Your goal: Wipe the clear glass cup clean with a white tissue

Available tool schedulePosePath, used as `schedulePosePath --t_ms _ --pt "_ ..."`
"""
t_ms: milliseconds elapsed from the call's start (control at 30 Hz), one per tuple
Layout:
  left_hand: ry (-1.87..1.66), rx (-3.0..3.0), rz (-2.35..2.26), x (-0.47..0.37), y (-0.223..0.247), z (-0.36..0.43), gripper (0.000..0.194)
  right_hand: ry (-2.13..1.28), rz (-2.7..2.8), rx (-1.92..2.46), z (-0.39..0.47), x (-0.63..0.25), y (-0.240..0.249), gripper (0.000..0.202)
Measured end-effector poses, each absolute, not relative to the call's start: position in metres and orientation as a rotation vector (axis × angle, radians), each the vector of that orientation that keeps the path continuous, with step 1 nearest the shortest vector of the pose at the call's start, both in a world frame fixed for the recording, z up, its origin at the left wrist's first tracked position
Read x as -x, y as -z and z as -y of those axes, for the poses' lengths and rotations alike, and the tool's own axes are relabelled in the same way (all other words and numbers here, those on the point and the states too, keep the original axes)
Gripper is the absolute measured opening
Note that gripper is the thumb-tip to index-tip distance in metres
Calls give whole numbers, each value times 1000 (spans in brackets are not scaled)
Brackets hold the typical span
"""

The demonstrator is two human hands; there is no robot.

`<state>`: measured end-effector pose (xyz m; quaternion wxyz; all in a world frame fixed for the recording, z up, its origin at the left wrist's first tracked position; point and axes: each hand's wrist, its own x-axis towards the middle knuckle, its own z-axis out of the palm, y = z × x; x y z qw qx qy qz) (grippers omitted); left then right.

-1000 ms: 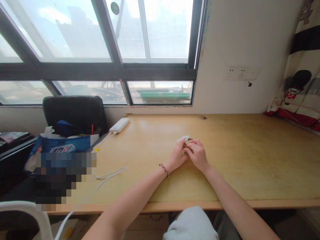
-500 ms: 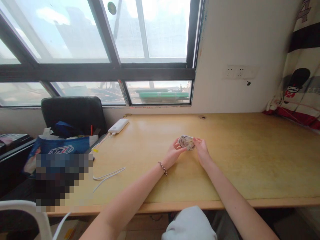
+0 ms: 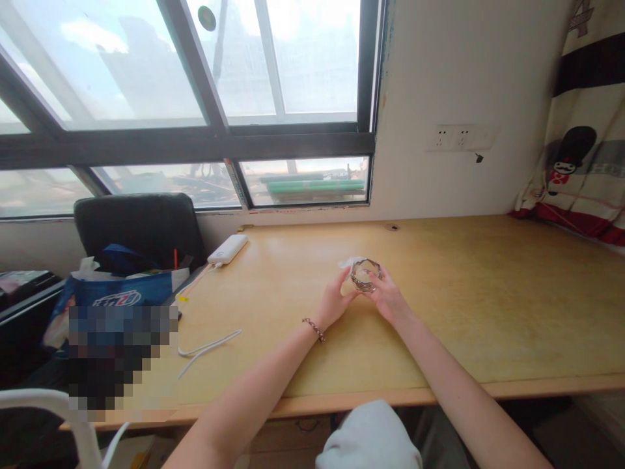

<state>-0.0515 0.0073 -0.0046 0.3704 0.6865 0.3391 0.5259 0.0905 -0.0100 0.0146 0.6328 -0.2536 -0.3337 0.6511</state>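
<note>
Thing in hand: a small glass-like bowl [image 3: 360, 283], see-through in the middle, with a dark patterned wall or rim. It sat between both hands, opening toward the camera, over the mid part of the wooden desk [image 3: 488, 312]. Couldn't tell if its base touched the desktop.

Grip: left hand [image 3: 336, 299] curled around the left side, fingers up at the rim, thumb below. Right hand [image 3: 389, 298] pinched the right wall, thumb over the near inside edge. Far-side fingertips were hidden, so pressure unknown.

Handling, my guess: light enough for one hand, stiff, slick if it really was glass, likely to chip if dropped or knocked. Best hold looked like opposite sides of the wall, or one thumb inside and fingers outside.

Around it: crumpled white tissue [image 3: 346, 263] just behind the left fingertips; looked soft, and the closest thing to snag a grip on that side. White power bank [image 3: 228, 249] near the back left edge, loose white cable [image 3: 209, 343] left of the left forearm, both well apart from the bowl. Blue bag [image 3: 117, 286] further left, by the black chair [image 3: 139, 221].
</note>
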Motion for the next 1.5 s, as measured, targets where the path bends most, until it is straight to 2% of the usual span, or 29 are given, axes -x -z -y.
schedulePosePath --t_ms 167,267,500,633,800,1033,1233,1333,1500 --pt "-1326 -2008 -855 50 3 -1 45 -1416 756 606 14 -82 -11 47" --pt "-1312 -1992 -875 50 1 1 46 -1401 763 615 15 -78 -12 38" --pt "-1259 -2127 -797 54 -3 0 29 -1509 594 704 6 -92 -13 20" --pt "-1165 -2282 -646 54 -8 3 30 -1640 508 801 -1 -104 -9 19" --pt "-1213 -2284 -676 55 -6 4 36 -1805 553 790 -3 -112 -10 26" --pt "-1287 -2331 -836 51 -4 5 43 -1700 413 644 -4 -107 -11 33" --pt "-1171 -2817 -1054 48 3 4 50 -1645 356 442 -3 -93 -2 35" --pt "-1126 -3049 -1128 47 2 5 46 -1674 384 396 -1 -91 -2 35" --pt "-1043 -3302 -969 46 -4 10 39 -1774 393 387 3 -92 -5 30"
